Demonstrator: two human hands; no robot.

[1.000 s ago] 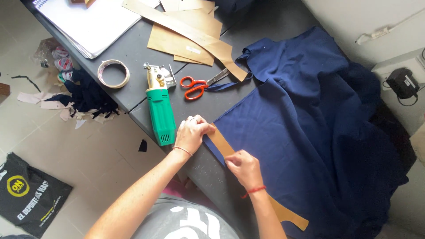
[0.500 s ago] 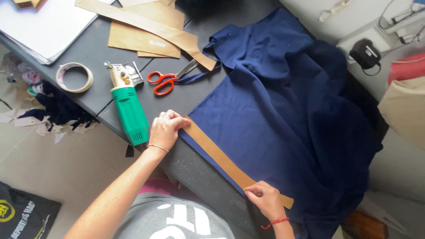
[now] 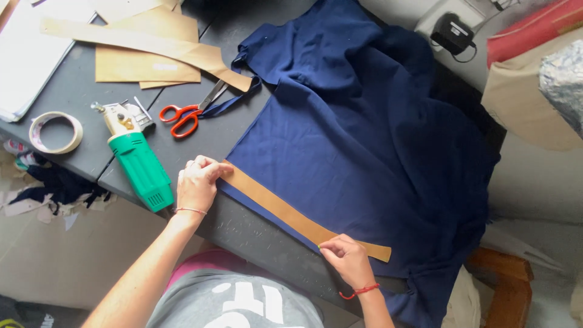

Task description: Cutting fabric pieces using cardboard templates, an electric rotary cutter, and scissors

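Head view looked straight down on a dark grey surface (image 3: 79, 91) where I had a navy blue cloth (image 3: 364, 140) spread over the middle and right of the frame. Along the cloth's lower left edge lay a long tan paper strip (image 3: 291, 214), running on a slant from the middle left down toward the lower middle. My left hand (image 3: 197, 182) sat at the strip's upper end, fingers curled and pressing down on that tip, gripping nothing. My right hand (image 3: 347, 258) was at the lower end, fingertips pinched on the strip's edge near its far tip and holding it flat against the cloth. Just left of my left hand lay a green electric cutter (image 3: 136, 161), its metal head pointing toward the upper left. Red-handled scissors (image 3: 188, 112) rested above it, near the cloth's upper left corner, blades aimed up and right. A roll of tape (image 3: 56, 132) lay at the far left edge of the surface. Brown paper pattern pieces (image 3: 146, 51) were stacked across the upper left, one long piece reaching down to touch the cloth. Dark fabric scraps (image 3: 57, 185) were on the floor at the lower left.
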